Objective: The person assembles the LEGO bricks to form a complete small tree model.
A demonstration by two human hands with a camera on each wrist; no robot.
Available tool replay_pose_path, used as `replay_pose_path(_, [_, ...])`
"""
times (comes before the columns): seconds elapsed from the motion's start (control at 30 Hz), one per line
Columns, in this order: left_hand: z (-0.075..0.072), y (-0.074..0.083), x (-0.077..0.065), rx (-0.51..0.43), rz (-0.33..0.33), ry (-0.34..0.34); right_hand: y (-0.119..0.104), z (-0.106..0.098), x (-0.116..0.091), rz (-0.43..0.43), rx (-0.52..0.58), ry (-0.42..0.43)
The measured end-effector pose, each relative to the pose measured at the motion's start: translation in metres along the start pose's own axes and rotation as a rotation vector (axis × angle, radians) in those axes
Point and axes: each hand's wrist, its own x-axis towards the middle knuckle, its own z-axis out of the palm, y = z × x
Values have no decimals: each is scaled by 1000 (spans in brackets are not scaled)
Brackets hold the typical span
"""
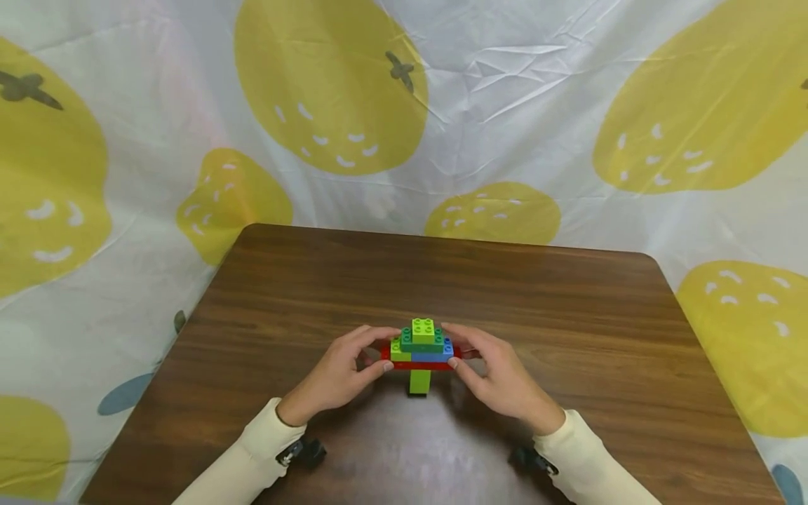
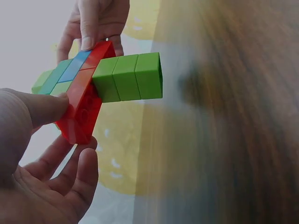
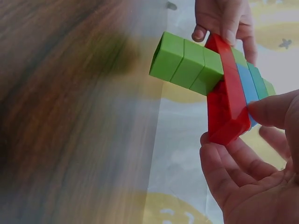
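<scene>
A tree-like build of toy building bricks [image 1: 427,357] is held up between both hands over the middle of the table. Its stem is three light green bricks [image 2: 126,78] stacked below a wide layer of red bricks [image 3: 233,88]. Above the red come a light green and a blue brick [image 1: 431,357], a dark green brick [image 1: 422,347] and a light green top brick [image 1: 422,330]. My left hand [image 1: 341,372] grips the left end of the red layer, thumb in front and fingers behind. My right hand [image 1: 505,375] pinches the right end the same way.
The brown wooden table [image 1: 303,280] has rounded far corners. Behind it hangs a white cloth [image 1: 353,203] printed with large yellow fruit. Small black devices [image 1: 309,452] sit at both wrists, against cream sleeves.
</scene>
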Motion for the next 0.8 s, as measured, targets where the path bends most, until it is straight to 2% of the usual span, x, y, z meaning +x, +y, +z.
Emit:
replay_pose_path(0.13, [0, 1, 6, -2, 23, 2, 1, -2, 1, -9, -3, 5])
replay_pose_path(0.27, [-1, 1, 14, -31, 29, -2, 1, -6, 5, 25, -6, -5])
replay_pose_path(0.43, [-4, -1, 24, -68, -18, -34, 4, -11, 14, 90, 10, -38])
replay_pose_path(0.63, [-6, -3, 37, -115, -104, -83, 7, -16, 22, 193, 30, -83])
replay_pose_path(0.8, [-5, -5, 48, -108, -126, -85, 14, -19, 29, 206, 45, -82])
